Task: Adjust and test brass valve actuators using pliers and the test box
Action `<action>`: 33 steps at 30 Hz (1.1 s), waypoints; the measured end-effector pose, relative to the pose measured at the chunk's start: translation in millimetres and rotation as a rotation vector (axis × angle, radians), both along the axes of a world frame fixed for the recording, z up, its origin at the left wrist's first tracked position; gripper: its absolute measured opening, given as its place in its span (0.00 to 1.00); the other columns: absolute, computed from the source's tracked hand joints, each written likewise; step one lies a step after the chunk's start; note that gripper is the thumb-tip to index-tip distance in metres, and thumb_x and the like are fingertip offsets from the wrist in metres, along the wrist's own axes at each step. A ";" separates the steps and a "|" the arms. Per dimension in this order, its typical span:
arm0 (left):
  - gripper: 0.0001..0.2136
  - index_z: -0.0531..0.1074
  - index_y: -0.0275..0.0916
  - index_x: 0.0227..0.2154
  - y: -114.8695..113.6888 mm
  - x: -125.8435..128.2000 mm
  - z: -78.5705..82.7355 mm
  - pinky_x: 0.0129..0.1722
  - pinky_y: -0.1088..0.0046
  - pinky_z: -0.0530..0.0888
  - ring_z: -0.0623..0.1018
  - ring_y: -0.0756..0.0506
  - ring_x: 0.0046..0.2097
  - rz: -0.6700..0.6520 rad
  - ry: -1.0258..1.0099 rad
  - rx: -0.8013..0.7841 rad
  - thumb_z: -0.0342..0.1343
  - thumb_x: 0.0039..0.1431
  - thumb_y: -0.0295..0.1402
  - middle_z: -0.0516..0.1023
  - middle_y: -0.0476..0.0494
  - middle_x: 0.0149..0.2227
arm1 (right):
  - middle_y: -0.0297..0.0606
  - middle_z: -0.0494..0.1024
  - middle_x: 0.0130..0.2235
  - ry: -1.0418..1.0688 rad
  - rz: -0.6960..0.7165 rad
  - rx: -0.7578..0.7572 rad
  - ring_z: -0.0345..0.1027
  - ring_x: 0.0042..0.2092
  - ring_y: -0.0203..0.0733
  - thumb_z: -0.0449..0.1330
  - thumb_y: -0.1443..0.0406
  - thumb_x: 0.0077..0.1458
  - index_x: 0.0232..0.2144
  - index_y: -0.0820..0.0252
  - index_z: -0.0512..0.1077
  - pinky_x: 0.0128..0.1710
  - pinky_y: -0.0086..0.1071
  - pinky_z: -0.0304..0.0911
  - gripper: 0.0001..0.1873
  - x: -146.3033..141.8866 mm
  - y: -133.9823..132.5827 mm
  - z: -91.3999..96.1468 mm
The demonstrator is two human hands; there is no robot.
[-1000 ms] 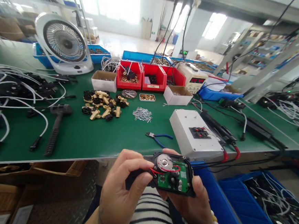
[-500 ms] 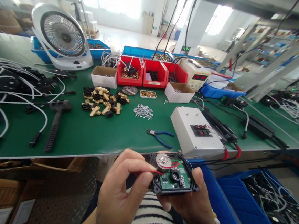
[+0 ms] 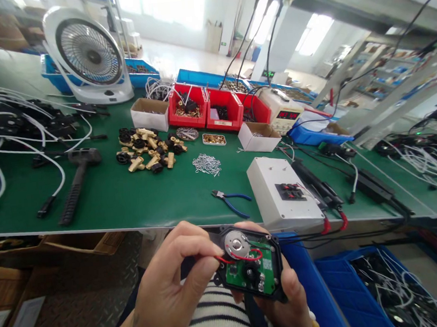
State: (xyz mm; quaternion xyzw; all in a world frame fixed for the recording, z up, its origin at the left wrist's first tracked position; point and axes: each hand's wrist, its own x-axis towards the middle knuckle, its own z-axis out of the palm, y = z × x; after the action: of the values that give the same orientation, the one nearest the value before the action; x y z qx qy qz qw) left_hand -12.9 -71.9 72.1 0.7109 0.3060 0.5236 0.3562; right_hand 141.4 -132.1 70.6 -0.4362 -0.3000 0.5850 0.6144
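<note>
My right hand [image 3: 289,294] grips a black plastic housing [image 3: 277,267] from below and along its right side. Inside the housing lie a green circuit board [image 3: 267,265] and a round silver motor [image 3: 237,244] at the upper left. A thin red wire [image 3: 226,259] runs from beside the motor to my left hand [image 3: 178,277], whose thumb and forefinger pinch its end. Beyond the hands, blue-handled cutting pliers [image 3: 233,200] lie on the green bench [image 3: 176,202].
A grey switch box [image 3: 270,194] stands at the bench's front edge. Brass fittings [image 3: 151,148], metal clips [image 3: 206,164] and a hammer [image 3: 78,184] lie farther left. Red bins [image 3: 224,113] and a fan [image 3: 89,58] stand behind. A blue crate [image 3: 337,275] is low at the right.
The housing has tilted up toward the camera, showing more of the circuit board. My left hand has shifted slightly left with the red wire still pinched.
</note>
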 end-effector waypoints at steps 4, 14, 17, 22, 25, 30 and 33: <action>0.04 0.69 0.42 0.39 2.3 -6.2 0.2 0.37 0.80 0.73 0.74 0.52 0.36 -0.050 0.048 0.122 0.53 0.65 0.26 0.72 0.50 0.34 | 0.46 0.77 0.44 -0.095 -0.025 0.024 0.72 0.40 0.52 0.64 0.41 0.45 0.49 0.53 0.72 0.32 0.40 0.70 0.34 3.9 -1.2 -5.5; 0.07 0.71 0.41 0.45 21.6 -13.2 2.5 0.44 0.76 0.74 0.75 0.48 0.44 -0.021 0.288 0.289 0.54 0.65 0.30 0.74 0.44 0.42 | 0.41 0.77 0.42 -0.058 0.043 0.018 0.68 0.28 0.39 0.62 0.47 0.53 0.50 0.53 0.72 0.26 0.33 0.66 0.26 1.1 13.7 -11.0; 0.07 0.73 0.43 0.44 24.7 -14.8 2.6 0.45 0.79 0.74 0.76 0.50 0.44 -0.125 0.246 0.110 0.53 0.66 0.32 0.74 0.46 0.42 | 0.39 0.76 0.41 -0.088 0.156 0.022 0.67 0.29 0.37 0.62 0.48 0.54 0.51 0.52 0.71 0.27 0.31 0.67 0.26 1.4 16.9 -12.6; 0.06 0.71 0.42 0.30 29.5 -12.0 2.5 0.38 0.79 0.73 0.75 0.51 0.37 -0.068 0.262 -0.029 0.54 0.64 0.32 0.72 0.50 0.35 | 0.38 0.75 0.41 -0.141 0.275 0.031 0.68 0.34 0.38 0.64 0.51 0.54 0.51 0.52 0.72 0.29 0.29 0.69 0.24 0.5 30.6 -14.6; 0.10 0.68 0.41 0.28 47.6 -9.0 -8.2 0.35 0.76 0.73 0.74 0.50 0.34 0.029 0.356 0.016 0.51 0.66 0.35 0.72 0.50 0.31 | 0.35 0.75 0.35 -0.091 0.286 0.026 0.67 0.29 0.35 0.64 0.52 0.54 0.48 0.55 0.73 0.27 0.28 0.68 0.22 -5.2 50.2 -23.0; 0.12 0.69 0.37 0.42 130.0 -27.1 -42.5 0.49 0.61 0.72 0.74 0.40 0.48 0.441 0.508 -0.007 0.45 0.67 0.38 0.74 0.37 0.43 | 0.39 0.79 0.31 0.216 0.159 -0.166 0.72 0.28 0.35 0.62 0.49 0.55 0.40 0.65 0.75 0.29 0.28 0.68 0.23 -10.9 87.8 -48.2; 0.13 0.68 0.33 0.49 182.8 -47.3 -61.6 0.60 0.51 0.62 0.66 0.33 0.60 0.573 0.585 -0.048 0.49 0.64 0.31 0.67 0.27 0.55 | 0.43 0.81 0.35 0.305 0.108 -0.243 0.77 0.36 0.39 0.65 0.52 0.54 0.40 0.66 0.76 0.39 0.31 0.70 0.22 -10.1 96.8 -56.4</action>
State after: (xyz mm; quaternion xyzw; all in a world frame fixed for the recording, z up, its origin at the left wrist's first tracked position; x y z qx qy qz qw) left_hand -60.2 110.8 10.5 0.7073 0.5921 0.3702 0.1101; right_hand 131.3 -35.2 14.2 -0.3970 -0.1537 0.7082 0.5632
